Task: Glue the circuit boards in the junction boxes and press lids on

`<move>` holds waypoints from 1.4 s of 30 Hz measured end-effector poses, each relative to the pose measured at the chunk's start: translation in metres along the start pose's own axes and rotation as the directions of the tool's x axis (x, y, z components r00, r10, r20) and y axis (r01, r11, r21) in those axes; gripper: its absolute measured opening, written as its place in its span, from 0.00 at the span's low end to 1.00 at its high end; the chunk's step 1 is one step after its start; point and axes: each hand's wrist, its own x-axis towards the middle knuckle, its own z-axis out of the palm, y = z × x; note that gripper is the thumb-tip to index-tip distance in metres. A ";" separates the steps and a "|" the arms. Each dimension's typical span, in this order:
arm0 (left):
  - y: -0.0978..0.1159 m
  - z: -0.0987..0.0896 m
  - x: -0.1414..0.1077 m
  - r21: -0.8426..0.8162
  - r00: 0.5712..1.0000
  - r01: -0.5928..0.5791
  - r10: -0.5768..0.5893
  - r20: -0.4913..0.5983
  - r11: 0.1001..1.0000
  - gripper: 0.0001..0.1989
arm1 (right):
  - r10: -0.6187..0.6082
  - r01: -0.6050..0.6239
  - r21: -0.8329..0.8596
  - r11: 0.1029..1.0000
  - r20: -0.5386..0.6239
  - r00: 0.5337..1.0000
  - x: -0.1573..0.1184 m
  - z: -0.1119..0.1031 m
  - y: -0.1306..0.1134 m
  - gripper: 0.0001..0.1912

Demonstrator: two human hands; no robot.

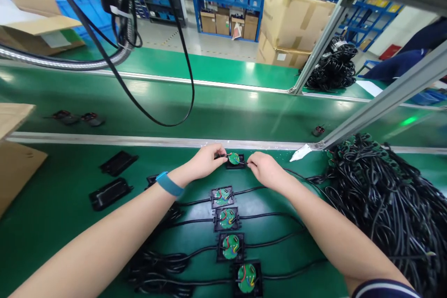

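Observation:
My left hand (210,160), with a teal band on its wrist, pinches the black cable at the left side of a small black box (236,166). A round green circuit board (233,159) with thin coloured wires sits in that box. On the other side, my right hand (264,166) is closed on the black cable leaving the box's right end; the fingertips partly cover it. Toward me lies a column of several similar open boxes, among them one box (222,197) just below my hands, each with a green board and a cable out of either side.
A big heap of black cables (380,209) with green boards lies at the right. Two black covers (111,194) rest at the left. A white tube (301,152) lies by the metal rail. A slanted metal post (377,98) and a hanging black cable (191,84) stand in the space ahead.

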 end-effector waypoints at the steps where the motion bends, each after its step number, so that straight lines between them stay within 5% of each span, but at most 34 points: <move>1: 0.001 0.000 0.003 -0.037 1.000 0.013 -0.012 0.028 0.999 0.09 | 0.001 -0.001 -0.029 1.000 0.003 1.000 -0.003 0.001 -0.003 0.07; 6: 0.010 0.006 0.016 0.027 0.994 0.101 -0.103 0.045 0.994 0.13 | 0.099 -0.099 -0.085 0.992 0.001 0.995 -0.008 0.008 -0.015 0.07; 11: 0.012 0.021 0.024 0.270 0.999 0.044 -0.044 -0.007 0.962 0.11 | 0.103 -0.103 -0.001 0.995 -0.029 0.994 -0.004 0.013 -0.013 0.15; 15: 0.008 0.028 0.026 0.367 0.999 0.043 -0.037 -0.023 0.929 0.11 | 0.153 -0.153 0.013 0.988 -0.007 0.988 -0.001 0.014 -0.010 0.10; 27: 0.007 0.031 0.033 0.402 0.958 0.276 -0.282 -0.046 0.873 0.18 | 0.273 -0.284 0.176 0.943 0.083 0.958 0.008 0.008 -0.013 0.09; 35: 0.010 0.034 0.030 0.452 0.973 0.187 -0.229 0.037 0.872 0.13 | 0.331 -0.340 0.014 0.940 0.193 0.924 0.021 0.003 -0.016 0.08; 39: 0.015 0.033 0.025 0.454 0.974 0.175 -0.222 0.052 0.874 0.13 | 0.288 -0.297 0.034 0.954 0.154 0.945 0.020 -0.002 -0.018 0.09; 42: 0.015 0.034 0.023 0.455 0.974 0.173 -0.219 0.052 0.874 0.13 | 0.350 -0.371 0.086 0.925 0.193 0.916 0.020 -0.002 -0.019 0.07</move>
